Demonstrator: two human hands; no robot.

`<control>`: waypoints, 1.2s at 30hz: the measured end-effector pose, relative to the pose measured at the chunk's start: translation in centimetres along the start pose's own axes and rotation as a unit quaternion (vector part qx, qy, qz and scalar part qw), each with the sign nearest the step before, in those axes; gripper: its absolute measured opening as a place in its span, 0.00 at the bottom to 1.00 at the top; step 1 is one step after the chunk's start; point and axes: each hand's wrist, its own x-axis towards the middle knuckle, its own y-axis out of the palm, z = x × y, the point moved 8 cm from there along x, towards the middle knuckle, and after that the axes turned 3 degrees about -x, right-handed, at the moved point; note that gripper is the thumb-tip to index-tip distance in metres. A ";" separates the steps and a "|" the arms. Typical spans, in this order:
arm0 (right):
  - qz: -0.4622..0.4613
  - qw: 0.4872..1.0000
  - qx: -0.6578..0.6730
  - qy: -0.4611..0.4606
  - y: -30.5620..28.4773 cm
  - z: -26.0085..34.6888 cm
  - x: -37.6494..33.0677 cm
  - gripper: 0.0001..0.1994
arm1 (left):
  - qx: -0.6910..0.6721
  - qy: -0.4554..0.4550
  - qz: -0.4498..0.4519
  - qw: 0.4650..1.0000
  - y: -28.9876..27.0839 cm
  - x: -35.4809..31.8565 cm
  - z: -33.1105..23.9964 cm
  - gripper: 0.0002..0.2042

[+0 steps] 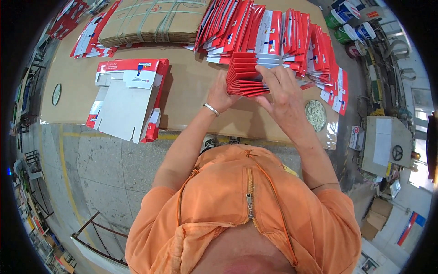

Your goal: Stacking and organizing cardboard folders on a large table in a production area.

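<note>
A fanned bundle of red-and-white folded cartons (pixel 242 75) is held above the table's near part, between my two hands. My left hand (pixel 220 93), with a silver bracelet at its wrist, is closed on the bundle's left side; its fingertips are partly hidden. At the right side, my right hand (pixel 282 91) has its fingers curled over the upper face and its thumb at the near edge, closed on the same bundle. Just beyond, a long row of similar red-and-white cartons (pixel 267 39) leans in overlapping layers. Individual cartons in the bundle overlap too closely to separate by eye.
Brown paper covers the table (pixel 191 98). A strapped brown cardboard bundle (pixel 153 20) lies at the back; a white-and-red flattened carton stack (pixel 125 102) sits at the left front edge. A round lace-like disc (pixel 315 115) lies at right. Paint buckets (pixel 346 13) stand beyond the table.
</note>
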 end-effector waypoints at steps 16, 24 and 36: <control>-0.045 0.996 0.056 -0.048 2.3 -1.4 1.6 0.25 | -0.315 -0.133 0.048 0.939 0.1 -1.3 -2.1 0.30; -0.247 0.933 0.208 0.161 -1.1 -15.0 -5.5 0.15 | -0.169 -0.125 0.004 0.978 -1.9 -1.4 -2.9 0.20; 0.057 0.912 -0.116 0.390 16.0 -40.1 -30.9 0.08 | -0.090 -0.137 -0.081 0.983 -2.6 -2.3 -2.7 0.20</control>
